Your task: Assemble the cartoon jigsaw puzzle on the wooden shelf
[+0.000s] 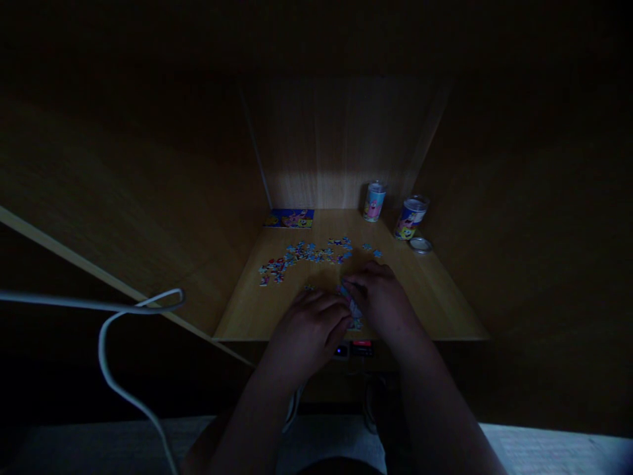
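Head view: one wooden shelf (435, 310) lies before me, walled at both sides and the back. Near its front edge, my left hand (311, 323) and right hand (378, 297) bend their fingers about one patch (355, 323) of puzzle, hiding much of it; in this gloom I cannot tell whether either truly grips it or merely touches. One white cable (101, 342) hangs at my left, clear of both hands. One picture card (291, 218) is at the back left. Two cans stand at the right: a far can (374, 203) and a near can (411, 219), with one round lid (420, 245) just beside it. Smallest are the pieces (301, 252), too crowded to count, scattered beyond my hands; two sit apart on the right.
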Tool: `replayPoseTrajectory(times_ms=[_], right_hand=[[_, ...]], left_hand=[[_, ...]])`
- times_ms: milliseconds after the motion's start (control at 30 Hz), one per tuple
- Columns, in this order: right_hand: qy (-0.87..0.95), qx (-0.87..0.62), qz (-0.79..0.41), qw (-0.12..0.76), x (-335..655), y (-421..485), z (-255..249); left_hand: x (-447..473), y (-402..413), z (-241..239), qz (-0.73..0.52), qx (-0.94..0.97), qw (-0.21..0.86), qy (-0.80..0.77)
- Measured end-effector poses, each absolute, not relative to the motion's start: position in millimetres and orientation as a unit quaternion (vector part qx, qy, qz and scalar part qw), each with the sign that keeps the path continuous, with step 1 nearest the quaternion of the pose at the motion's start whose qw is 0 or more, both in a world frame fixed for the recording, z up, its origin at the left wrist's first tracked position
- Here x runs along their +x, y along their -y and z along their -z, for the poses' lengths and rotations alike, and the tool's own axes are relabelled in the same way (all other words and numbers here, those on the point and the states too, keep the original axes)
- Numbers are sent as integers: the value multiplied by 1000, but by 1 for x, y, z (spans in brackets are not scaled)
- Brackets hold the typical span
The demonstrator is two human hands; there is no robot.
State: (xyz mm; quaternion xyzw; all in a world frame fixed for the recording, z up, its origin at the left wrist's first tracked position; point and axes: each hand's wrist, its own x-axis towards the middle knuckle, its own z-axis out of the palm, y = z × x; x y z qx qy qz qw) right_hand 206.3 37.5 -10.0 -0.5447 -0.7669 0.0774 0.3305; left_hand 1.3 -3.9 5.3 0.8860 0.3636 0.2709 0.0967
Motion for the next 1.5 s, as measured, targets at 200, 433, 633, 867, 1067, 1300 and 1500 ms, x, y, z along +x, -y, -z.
replayPoseTrajectory(times_ms=[200, 433, 633, 867, 1067, 1300, 1500], right_hand=[[766, -529, -79, 356, 208, -37, 9], [671, -559, -91, 479, 216, -34, 4], [657, -577, -69, 480, 223, -28, 1], [679, -592, -44, 431, 244, -28, 3], [734, -517, -92, 430, 239, -28, 1], [816, -422, -122, 376, 234, -31, 3], [813, -434, -129, 366, 233, -32, 6]], left_hand=[[1, 4, -4, -275, 883, 97, -367], [2, 4, -5, -278, 882, 79, -372], [3, 3, -5, -351, 853, 59, -382], [-32, 4, -12, -485, 696, 26, -529], [-78, -13, -8, -396, 710, 19, -581], [-68, -15, 0, -351, 753, 8, -557], [-63, -10, -8, -325, 804, 4, -498]])
